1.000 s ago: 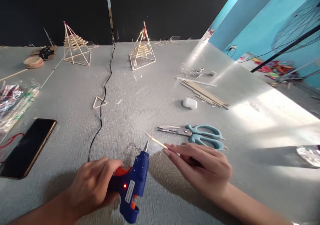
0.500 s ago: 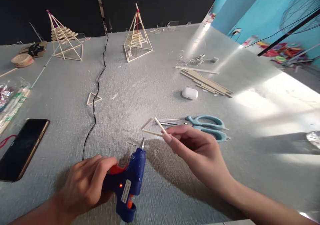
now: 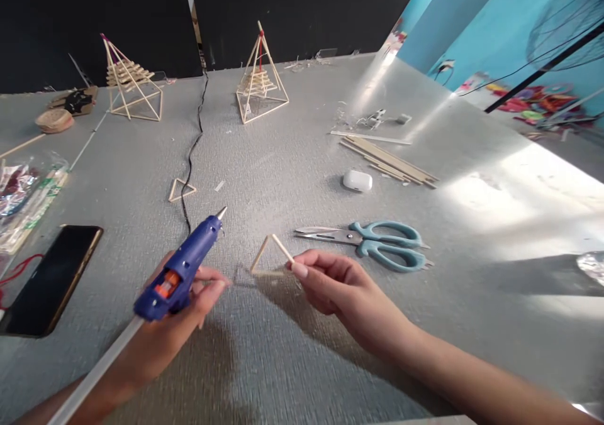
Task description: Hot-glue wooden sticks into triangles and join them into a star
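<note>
Left hand [image 3: 185,318] holds glue gun [image 3: 194,246]; green-printed packet [image 3: 40,205] is illegible.

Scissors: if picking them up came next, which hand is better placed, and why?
Probably the right hand: it is close to the scissors, though it holds a stick triangle. The left hand is farther off and holds the glue gun.

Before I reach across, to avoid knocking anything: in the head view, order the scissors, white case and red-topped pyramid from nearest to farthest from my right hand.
1. Scissors, just beyond the right hand.
2. White case, beyond the scissors.
3. Red-topped pyramid, far back, toward the left.
</note>
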`<state>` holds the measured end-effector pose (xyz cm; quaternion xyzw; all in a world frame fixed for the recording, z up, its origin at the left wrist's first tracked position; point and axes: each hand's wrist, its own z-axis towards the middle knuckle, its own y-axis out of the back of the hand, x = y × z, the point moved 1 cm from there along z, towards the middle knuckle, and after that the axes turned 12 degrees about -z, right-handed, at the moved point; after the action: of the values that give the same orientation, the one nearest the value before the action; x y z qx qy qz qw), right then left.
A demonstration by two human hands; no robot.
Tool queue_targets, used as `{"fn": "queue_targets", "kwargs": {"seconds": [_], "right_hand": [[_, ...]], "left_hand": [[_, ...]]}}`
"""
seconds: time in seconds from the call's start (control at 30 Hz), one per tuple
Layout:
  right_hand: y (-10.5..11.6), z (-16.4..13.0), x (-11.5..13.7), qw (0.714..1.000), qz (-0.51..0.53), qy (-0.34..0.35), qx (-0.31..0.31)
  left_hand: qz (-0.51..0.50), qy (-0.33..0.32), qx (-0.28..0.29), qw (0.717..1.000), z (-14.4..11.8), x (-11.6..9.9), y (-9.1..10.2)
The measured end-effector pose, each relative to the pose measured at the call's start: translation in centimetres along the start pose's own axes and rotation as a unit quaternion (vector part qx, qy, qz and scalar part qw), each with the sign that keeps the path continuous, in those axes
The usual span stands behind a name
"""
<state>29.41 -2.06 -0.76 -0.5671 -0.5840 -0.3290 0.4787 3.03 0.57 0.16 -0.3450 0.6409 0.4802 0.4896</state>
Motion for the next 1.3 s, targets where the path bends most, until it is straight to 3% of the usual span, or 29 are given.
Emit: {"fn": "queue_targets", "kwargs": {"seconds": [0.07,0.13,0.33,0.53,0.73,0.87,1.03,1.3], "right_hand": [[-0.7,0.0,-0.4,1.0,-0.021,-0.004,0.023],[-1.2,0.2,-0.7,0.999,-0.034,-0.003,0.029],[-2.1,0.3,-1.0,0.998,-0.066,0.02,0.01],[-2.7,-0.2,-1.2,0.994,-0.088,0.071,-0.01],[-2.9,0.1,-1.1,0.992,-0.125,0.026,-0.019],[-2.8,0.1,-1.1,0.987,-0.148,0.044,-0.043],[-2.8,-0.2,-1.2,0.987,-0.135,0.082,-0.028],[-2.9,0.2,-1.0,0.994,-0.093,0.063,0.006]], "left_hand": [[-0.026,0.051,0.069,0.996,0.1,-0.1,-0.3],[-0.021,0.048,0.088,0.995,0.0,0.0,-0.3],[0.044,-0.028,0.039,0.998,0.0,-0.1,-0.3],[0.02,0.018,0.053,0.998,-0.2,-0.2,-0.5],[0.037,-0.017,0.039,0.998,0.0,-1.0,-0.4],[0.032,-0.01,0.037,0.999,0.2,-1.0,-0.4],[0.029,-0.003,0.02,0.999,0.0,-0.3,-0.5],[0.047,-0.041,0.0,0.998,-0.1,0.5,-0.7]]}}
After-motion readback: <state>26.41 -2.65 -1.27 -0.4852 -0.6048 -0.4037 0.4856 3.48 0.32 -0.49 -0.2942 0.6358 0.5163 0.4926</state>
